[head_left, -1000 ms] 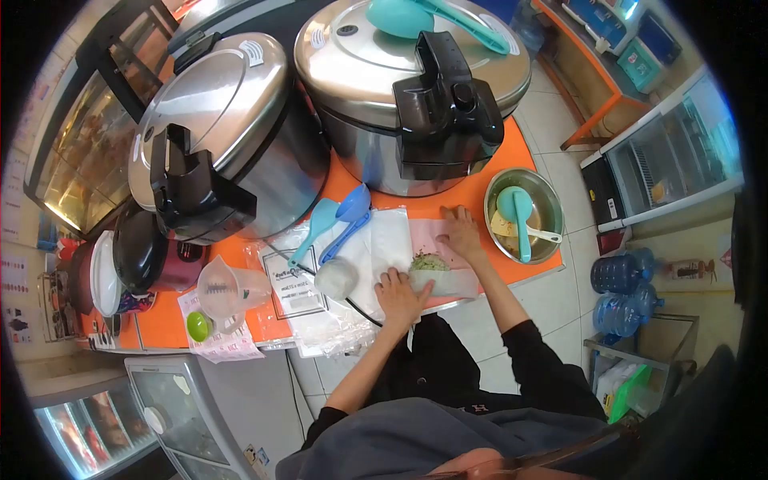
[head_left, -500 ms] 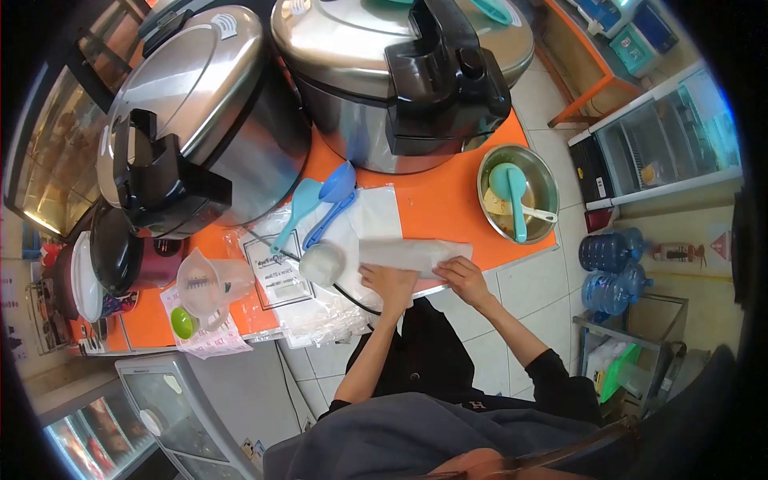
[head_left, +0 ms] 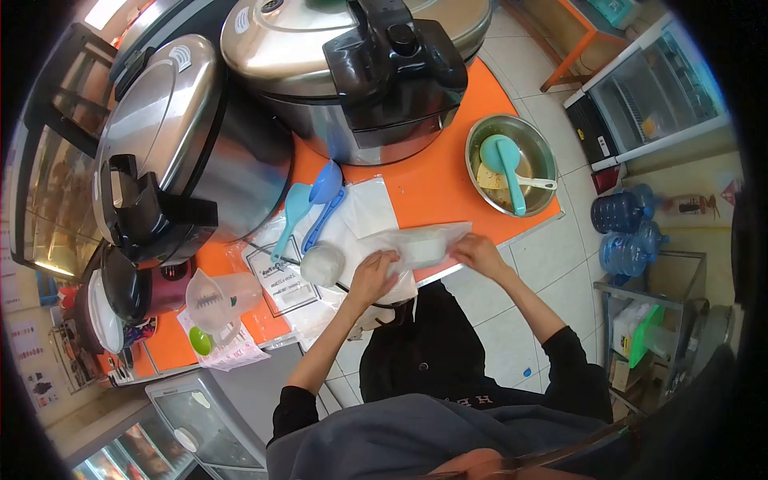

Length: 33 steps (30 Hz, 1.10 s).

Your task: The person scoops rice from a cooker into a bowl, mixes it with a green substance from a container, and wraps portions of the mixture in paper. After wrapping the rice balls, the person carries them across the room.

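A white paper packet (head_left: 422, 246), folded over a pale lump inside, lies at the front edge of the orange table. My left hand (head_left: 373, 277) is closed on its left end, fingers pressed to the paper. At the opposite end, my right hand (head_left: 480, 256) pinches the paper between thumb and fingers. White paper sheets (head_left: 370, 210) are spread behind the packet. Just left of my left hand sits a round, pale bundle (head_left: 322, 265). A blue ladle (head_left: 326, 186) and a turquoise rice paddle (head_left: 296, 210) lie on the sheets.
Two large steel rice cookers (head_left: 160, 120) (head_left: 296, 48) stand at the back. A metal bowl (head_left: 528, 152) with a turquoise scoop is on the right. To the left are a clear measuring jug (head_left: 216, 300) and a green cup (head_left: 200, 341). Blue water bottles (head_left: 624, 210) stand beyond.
The packet has turned from a flat roll into a tilted, lifted fold with the lump showing through. My right hand has moved slightly up and right; the view has shifted.
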Each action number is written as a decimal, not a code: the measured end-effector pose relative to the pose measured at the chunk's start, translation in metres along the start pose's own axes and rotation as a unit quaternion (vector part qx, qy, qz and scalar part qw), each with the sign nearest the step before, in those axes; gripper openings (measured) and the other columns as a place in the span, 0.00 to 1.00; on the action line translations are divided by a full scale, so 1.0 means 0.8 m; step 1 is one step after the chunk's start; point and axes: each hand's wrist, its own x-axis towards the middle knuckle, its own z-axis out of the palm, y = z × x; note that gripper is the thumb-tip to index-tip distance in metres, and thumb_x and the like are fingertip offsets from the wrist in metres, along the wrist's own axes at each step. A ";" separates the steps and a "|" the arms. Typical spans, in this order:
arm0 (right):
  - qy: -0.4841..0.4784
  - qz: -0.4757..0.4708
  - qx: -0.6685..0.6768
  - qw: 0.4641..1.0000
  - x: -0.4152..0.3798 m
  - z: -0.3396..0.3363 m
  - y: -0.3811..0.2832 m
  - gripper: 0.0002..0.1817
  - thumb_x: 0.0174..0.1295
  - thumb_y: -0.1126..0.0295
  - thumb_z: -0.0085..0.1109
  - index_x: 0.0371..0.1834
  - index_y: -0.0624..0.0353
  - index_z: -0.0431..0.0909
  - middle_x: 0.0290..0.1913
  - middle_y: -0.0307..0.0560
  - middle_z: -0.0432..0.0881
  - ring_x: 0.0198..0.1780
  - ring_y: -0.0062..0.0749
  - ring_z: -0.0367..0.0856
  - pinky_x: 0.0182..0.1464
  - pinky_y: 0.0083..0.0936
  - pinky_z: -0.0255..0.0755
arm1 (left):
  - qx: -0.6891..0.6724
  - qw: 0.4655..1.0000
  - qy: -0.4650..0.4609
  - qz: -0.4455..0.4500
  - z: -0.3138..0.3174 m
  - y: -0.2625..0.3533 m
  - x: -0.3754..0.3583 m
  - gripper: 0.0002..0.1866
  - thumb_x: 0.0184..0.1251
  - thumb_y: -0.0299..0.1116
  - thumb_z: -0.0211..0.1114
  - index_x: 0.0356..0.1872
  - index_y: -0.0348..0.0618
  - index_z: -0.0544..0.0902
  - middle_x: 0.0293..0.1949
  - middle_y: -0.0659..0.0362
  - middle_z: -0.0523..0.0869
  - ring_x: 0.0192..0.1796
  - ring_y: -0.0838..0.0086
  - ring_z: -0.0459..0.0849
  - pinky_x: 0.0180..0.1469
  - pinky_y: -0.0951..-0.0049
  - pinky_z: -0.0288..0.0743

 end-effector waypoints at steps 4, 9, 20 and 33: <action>0.013 0.136 0.012 0.991 0.072 -0.033 -0.056 0.25 0.39 0.68 0.72 0.44 0.55 0.74 0.36 0.43 0.82 0.42 0.41 0.79 0.44 0.37 0.73 | 0.082 0.969 -0.135 -0.189 0.006 0.001 0.047 0.15 0.51 0.23 0.60 0.42 0.41 0.71 0.33 0.56 0.80 0.37 0.58 0.80 0.40 0.56 0.72; -0.048 -0.019 -0.103 0.993 0.123 -0.032 -0.031 0.24 0.34 0.69 0.73 0.38 0.56 0.72 0.29 0.48 0.80 0.35 0.46 0.80 0.37 0.41 0.72 | 0.291 0.956 -0.001 0.046 0.019 -0.008 0.135 0.23 0.46 0.22 0.64 0.45 0.39 0.68 0.25 0.52 0.80 0.32 0.57 0.82 0.33 0.53 0.73; 0.200 0.297 0.163 0.919 0.057 0.028 -0.097 0.26 0.66 0.65 0.47 0.66 0.62 0.57 0.38 0.57 0.80 0.32 0.47 0.82 0.38 0.34 0.76 | 0.145 0.977 0.013 -0.155 0.021 0.001 0.090 0.13 0.50 0.24 0.61 0.39 0.42 0.72 0.23 0.51 0.80 0.29 0.57 0.82 0.30 0.57 0.75; -0.002 0.265 0.791 0.552 0.053 0.026 -0.170 0.30 0.62 0.38 0.45 0.55 0.49 0.69 0.42 0.44 0.76 0.37 0.37 0.78 0.39 0.33 0.76 | -0.181 0.967 0.141 -0.109 -0.068 0.076 0.058 0.14 0.45 0.27 0.74 0.33 0.40 0.78 0.25 0.61 0.77 0.29 0.75 0.75 0.36 0.77 0.70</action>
